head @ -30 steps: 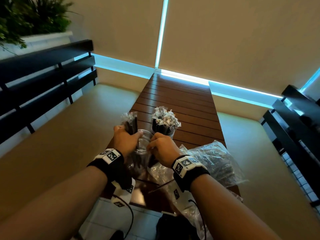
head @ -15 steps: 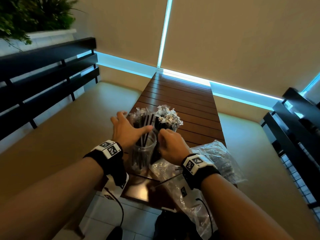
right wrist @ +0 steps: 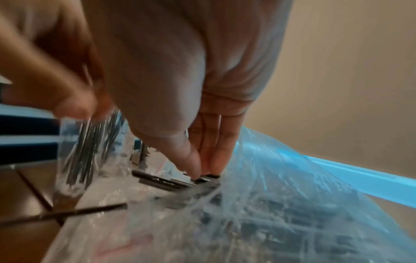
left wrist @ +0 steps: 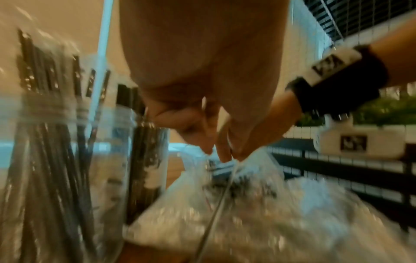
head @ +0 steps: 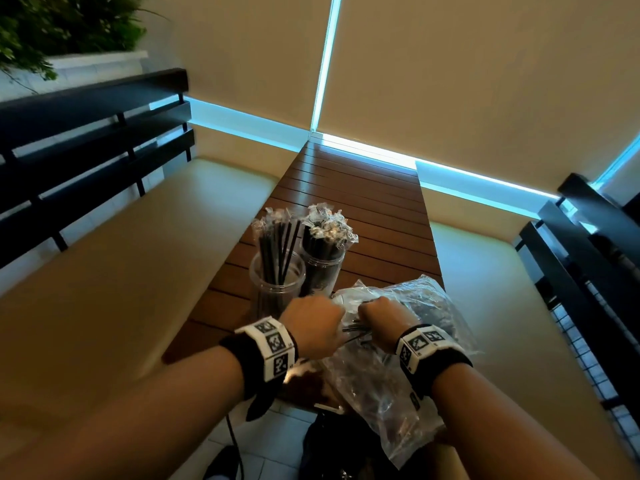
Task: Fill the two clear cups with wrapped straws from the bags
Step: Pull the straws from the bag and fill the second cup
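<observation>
Two clear cups stand side by side on the wooden slat table [head: 363,209]. The left cup [head: 277,284] [left wrist: 56,160] holds several black wrapped straws [head: 278,244] standing loosely. The right cup [head: 323,270] is packed full of them. A clear plastic bag [head: 415,306] [right wrist: 281,204] of straws lies just right of the cups. My left hand [head: 313,325] [left wrist: 216,153] has its curled fingers pinching the bag's mouth. My right hand [head: 379,318] [right wrist: 202,172] pinches a few black straws [right wrist: 171,182] inside the opening.
A loose straw [right wrist: 67,213] lies on the table by the bag. More clear plastic [head: 381,403] hangs over the table's near edge. Cream benches [head: 121,271] with black slatted backs [head: 86,133] flank the table; blinds close off the far side.
Both hands have left the cups and dropped back to the bag's mouth. The straws that my left hand was holding stand in the left cup.
</observation>
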Motion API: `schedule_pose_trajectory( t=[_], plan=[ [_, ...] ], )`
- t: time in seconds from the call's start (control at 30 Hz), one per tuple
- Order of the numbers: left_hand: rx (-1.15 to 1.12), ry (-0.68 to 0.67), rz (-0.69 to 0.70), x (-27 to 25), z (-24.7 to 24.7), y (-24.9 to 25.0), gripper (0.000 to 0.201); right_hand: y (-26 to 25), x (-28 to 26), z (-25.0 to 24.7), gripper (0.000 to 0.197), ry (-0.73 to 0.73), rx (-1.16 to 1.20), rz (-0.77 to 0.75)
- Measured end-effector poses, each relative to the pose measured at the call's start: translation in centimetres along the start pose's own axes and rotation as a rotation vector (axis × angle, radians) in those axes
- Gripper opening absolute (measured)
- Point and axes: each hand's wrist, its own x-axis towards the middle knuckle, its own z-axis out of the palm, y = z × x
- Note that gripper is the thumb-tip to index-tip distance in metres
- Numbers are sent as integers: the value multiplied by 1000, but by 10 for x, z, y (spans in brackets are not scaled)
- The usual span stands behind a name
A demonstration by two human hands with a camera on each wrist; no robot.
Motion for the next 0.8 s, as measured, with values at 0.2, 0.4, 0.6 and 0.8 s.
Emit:
schedule_pose_trajectory(
  t=[0.2, 0.4, 0.6, 0.8],
  plan=[
    [53, -268, -163, -7, 61, -12, 43, -1, 7, 18, 27, 17, -200, -30],
    [-158, -228, -201, 5, 73, -23, 21, -4, 18, 35, 32, -33, -325, -39],
    [-236, -173, -229, 27, 72, -20, 26, -6, 28, 43, 33, -34, -324, -98],
    [-265, -147, -263, 28, 80, -24, 23, -4, 26, 44, 29, -56, -260, -129]
  ],
)
